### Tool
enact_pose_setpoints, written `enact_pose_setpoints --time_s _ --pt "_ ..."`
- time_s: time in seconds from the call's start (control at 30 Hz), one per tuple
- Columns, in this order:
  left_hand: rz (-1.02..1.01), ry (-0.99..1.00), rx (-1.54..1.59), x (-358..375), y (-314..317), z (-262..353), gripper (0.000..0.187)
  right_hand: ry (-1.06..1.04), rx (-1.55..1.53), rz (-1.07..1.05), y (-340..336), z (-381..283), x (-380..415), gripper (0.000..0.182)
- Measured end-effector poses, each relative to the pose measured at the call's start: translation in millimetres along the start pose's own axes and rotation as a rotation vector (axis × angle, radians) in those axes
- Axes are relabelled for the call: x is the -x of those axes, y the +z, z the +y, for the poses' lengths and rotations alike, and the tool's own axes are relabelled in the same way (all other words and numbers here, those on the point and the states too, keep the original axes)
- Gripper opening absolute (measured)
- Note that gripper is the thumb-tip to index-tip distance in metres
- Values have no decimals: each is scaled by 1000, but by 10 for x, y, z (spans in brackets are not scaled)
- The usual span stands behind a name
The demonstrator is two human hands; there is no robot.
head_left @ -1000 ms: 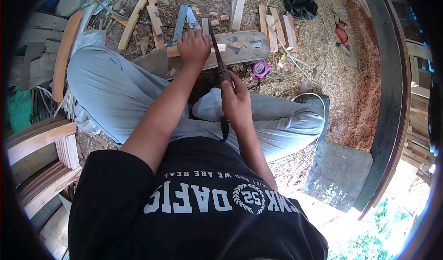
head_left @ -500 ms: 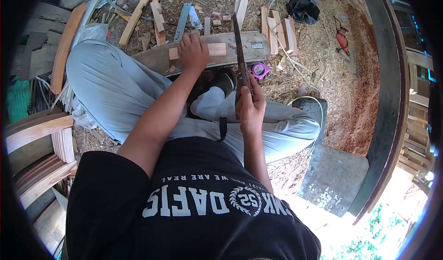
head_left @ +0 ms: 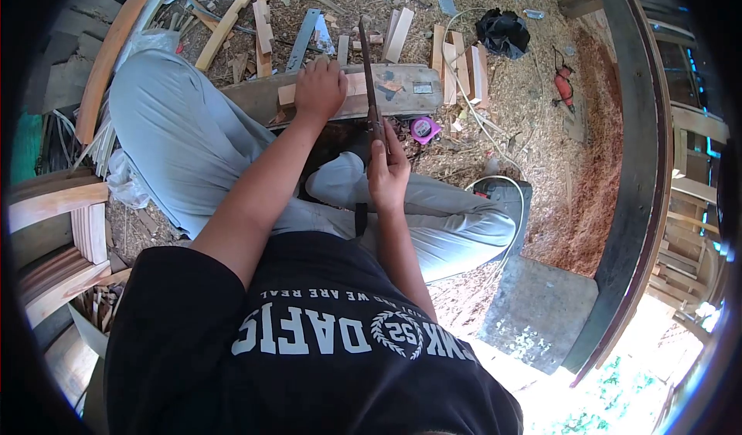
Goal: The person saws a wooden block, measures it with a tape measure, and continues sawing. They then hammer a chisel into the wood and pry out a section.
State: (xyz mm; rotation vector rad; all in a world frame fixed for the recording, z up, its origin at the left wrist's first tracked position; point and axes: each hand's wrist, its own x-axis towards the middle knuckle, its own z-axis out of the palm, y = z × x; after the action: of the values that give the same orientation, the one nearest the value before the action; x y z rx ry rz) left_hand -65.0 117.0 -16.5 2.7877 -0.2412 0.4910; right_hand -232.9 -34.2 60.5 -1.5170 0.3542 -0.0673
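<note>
My left hand (head_left: 321,89) is closed over a short light wood block (head_left: 355,84), pressing it onto a worn plank (head_left: 410,101) in front of my legs. My right hand (head_left: 388,172) grips the handle of a handsaw (head_left: 369,76), whose dark, narrow blade is seen nearly edge-on and points away from me. The blade overlaps the right end of the block in this view, just right of my left fingers. Most of the block's middle is hidden under the left hand.
A pink tape measure (head_left: 423,130) lies just off the plank's front edge. Beyond the plank are a metal ruler (head_left: 303,39), wood offcuts (head_left: 398,35) and a black plastic bag (head_left: 502,33). A red power tool (head_left: 563,86) and a pale cord (head_left: 483,122) lie to the right.
The handsaw and my right hand have moved left, bringing the blade from beyond the block's right end to across it. My left hand stays on the block.
</note>
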Motion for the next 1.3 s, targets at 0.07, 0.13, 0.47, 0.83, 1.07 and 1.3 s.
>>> enact_pose_setpoints --time_s 0.07,0.13,0.47,0.83,1.07,1.3 --pt "-23 -12 54 -59 -28 -26 19 35 -18 -11 -5 27 -17 48" --pt "-33 -38 112 -106 -42 -30 19 16 6 -14 -17 87 -31 48" --pt "-75 -77 117 -179 -160 8 17 -108 226 -51 11 138 -80 46" --pt "-89 -91 131 -199 -167 0 17 -139 295 -22 44 16 -62 47" --pt "-83 -87 130 -211 -153 -10 18 -1 200 -30 -15 181 -107 45" --pt "-134 -119 125 -272 -129 -10 19 -13 273 -29 3 18 -31 46"
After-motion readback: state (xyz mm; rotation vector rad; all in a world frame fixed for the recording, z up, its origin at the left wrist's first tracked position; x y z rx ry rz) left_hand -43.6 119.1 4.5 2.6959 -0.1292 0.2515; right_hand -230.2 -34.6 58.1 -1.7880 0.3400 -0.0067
